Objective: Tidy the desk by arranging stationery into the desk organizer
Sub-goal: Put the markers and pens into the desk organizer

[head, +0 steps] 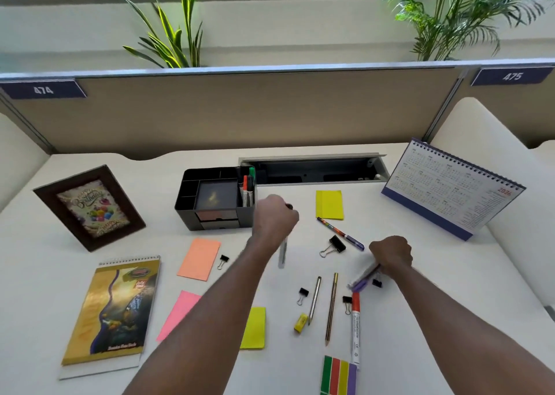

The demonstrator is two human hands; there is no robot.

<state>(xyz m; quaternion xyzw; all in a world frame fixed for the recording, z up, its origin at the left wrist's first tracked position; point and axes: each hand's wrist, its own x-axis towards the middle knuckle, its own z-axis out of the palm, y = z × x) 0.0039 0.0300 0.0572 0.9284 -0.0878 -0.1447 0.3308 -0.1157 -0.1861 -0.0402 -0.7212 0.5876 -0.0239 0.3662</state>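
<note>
1. A black desk organizer [214, 198] is seen on the white desk [420, 274] at about 11 o'clock from the desk's middle, its compartments open at the top.
2. In its tall right-hand compartment three markers [247, 189] are held upright, with red, black and green caps; the small compartments on the left side appear empty, and the large middle tray shows only a dark bottom.
3. The left hand [274, 219] is closed around a grey pen [282, 252], just at 3 o'clock of the organizer; the pen hangs down from the fist toward 6 o'clock.
4. The right hand [392, 255] is closed over several pens [365, 276] lying low at 4 o'clock of the desk's middle; a purple tip sticks out at its 8 o'clock side, and whether the pens are lifted cannot be told.
5. Left loose on the desk are a red-capped marker [356, 325], two pencils [332, 307], a yellow eraser [301, 322], a patterned pen [339, 233], binder clips [335, 244] and sticky notes [329, 205].
6. A notepad [111, 313] lies at 8 o'clock, a photo frame [90, 207] stands at 10 o'clock, and a calendar [450, 189] stands at 2 o'clock.
</note>
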